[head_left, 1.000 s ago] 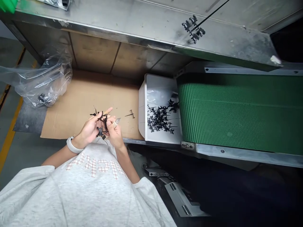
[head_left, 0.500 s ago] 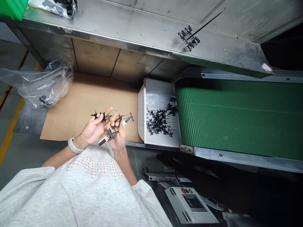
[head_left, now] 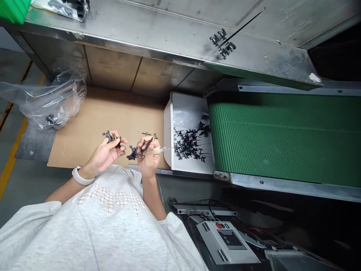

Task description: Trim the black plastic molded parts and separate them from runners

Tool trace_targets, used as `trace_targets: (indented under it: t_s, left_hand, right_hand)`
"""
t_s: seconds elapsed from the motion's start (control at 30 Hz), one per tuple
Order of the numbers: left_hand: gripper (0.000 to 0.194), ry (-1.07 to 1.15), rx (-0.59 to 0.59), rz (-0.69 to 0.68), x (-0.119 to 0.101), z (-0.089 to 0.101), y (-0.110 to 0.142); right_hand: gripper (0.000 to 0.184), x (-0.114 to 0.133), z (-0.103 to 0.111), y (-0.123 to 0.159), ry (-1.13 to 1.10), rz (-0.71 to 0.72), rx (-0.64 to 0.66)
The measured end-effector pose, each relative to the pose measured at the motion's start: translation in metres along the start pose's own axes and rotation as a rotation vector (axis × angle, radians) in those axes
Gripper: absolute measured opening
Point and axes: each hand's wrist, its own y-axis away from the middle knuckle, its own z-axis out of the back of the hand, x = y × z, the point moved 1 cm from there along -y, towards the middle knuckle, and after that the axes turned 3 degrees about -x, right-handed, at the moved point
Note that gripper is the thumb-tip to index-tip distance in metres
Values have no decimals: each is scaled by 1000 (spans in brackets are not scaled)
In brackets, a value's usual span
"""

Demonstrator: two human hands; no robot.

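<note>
My left hand (head_left: 105,155) is closed around small black plastic pieces (head_left: 107,134), pinched between thumb and fingers above the cardboard. To its right, my right hand (head_left: 149,162) grips a black moulded plastic part (head_left: 132,153) that sticks out on the left of the fist, with thin stems rising above the fingers. The same hand also holds a knife (head_left: 156,150) with a cream handle, its pale tip pointing right toward the white bin (head_left: 167,135). The two hands are apart. Much of what each palm holds is hidden by the fingers.
Many black moulded parts (head_left: 187,145) lie heaped in the bin. A green conveyor belt (head_left: 282,139) runs to its right. Cardboard (head_left: 76,139) covers the bench, with a clear plastic bag (head_left: 62,101) at left. A black branched part (head_left: 222,43) rests on the metal shelf (head_left: 158,34).
My hands have separated, the left moving left with black pieces in it. In my right hand the knife has turned, and its tip now points right. The view has shifted slightly.
</note>
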Motion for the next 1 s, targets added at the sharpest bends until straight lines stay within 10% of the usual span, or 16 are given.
trace_targets:
  t_s: [0.43,1.0]
  left_hand:
    - [57,-541,165,10,14,-3,4]
    - [41,-245,1,51,11,-2,3]
  right_hand:
    - [36,-1,4,-6,243,115,146]
    - [50,-10,4,-13,-81,-132,-17]
